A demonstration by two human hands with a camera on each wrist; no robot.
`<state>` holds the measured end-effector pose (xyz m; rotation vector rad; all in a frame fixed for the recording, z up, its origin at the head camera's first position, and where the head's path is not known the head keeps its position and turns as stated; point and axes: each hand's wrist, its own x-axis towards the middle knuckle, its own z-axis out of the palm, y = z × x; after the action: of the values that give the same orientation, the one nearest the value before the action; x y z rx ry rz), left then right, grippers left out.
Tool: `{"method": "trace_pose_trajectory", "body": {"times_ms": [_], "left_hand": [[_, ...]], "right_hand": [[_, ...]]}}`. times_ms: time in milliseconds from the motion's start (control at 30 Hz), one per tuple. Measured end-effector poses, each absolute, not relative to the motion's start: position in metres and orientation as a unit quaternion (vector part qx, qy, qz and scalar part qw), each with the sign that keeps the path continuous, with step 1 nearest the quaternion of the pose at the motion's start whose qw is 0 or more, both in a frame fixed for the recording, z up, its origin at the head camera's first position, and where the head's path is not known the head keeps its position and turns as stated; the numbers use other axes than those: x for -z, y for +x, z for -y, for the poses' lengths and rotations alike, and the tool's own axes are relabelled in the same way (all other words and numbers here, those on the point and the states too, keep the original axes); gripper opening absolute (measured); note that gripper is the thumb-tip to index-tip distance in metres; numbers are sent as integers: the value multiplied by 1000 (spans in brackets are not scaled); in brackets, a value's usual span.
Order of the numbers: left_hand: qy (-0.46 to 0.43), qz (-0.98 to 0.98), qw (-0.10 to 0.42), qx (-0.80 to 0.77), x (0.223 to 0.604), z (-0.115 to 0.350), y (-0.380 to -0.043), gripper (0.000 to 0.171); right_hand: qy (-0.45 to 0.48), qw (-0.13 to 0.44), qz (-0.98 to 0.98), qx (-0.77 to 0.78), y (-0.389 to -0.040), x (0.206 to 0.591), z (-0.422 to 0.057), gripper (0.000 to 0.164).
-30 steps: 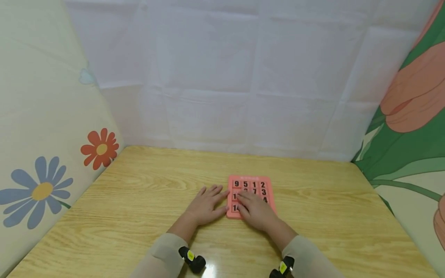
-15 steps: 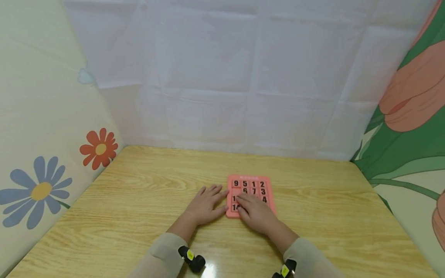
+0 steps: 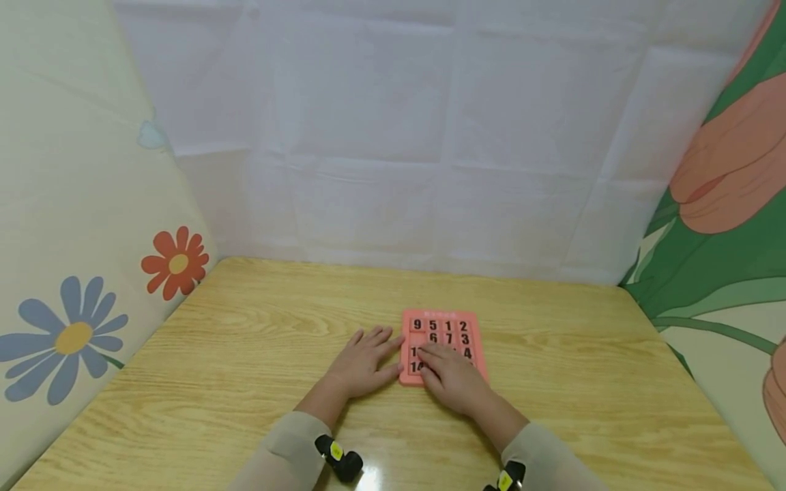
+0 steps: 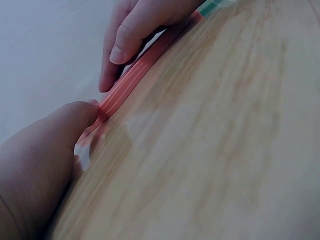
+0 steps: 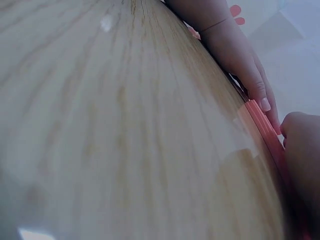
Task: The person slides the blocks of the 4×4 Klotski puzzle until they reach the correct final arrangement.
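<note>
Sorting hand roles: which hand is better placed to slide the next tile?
Right, probably. The right hand lies over the number tiles, fingertips just below the empty slot. The left hand is at the pink board's left edge, better placed for steadying.

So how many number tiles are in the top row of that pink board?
4, left to right in the head view: the 9 tile, 5 tile, 1 tile and 2 tile. None in this row is hidden; the right hand covers part of the pink board lower down.
</note>
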<state>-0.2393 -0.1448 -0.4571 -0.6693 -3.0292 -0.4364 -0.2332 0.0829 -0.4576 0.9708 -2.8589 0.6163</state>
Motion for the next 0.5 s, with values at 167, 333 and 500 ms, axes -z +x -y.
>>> {"method": "trace_pose_trajectory", "body": {"times_ms": [167,333,500], "left_hand": [[-211,968,1,139,457,145,-239,60],[-209,969,-1,135,459,145,-239,61],[-208,968,-1,138,459,145,-239,61]], "right_hand": [[305,29,926,-220,-234,456,-83,43],[299,29,927,-223,-241,453,-82,44],[288,20,935,-207,-251,452,-79,44]]}}
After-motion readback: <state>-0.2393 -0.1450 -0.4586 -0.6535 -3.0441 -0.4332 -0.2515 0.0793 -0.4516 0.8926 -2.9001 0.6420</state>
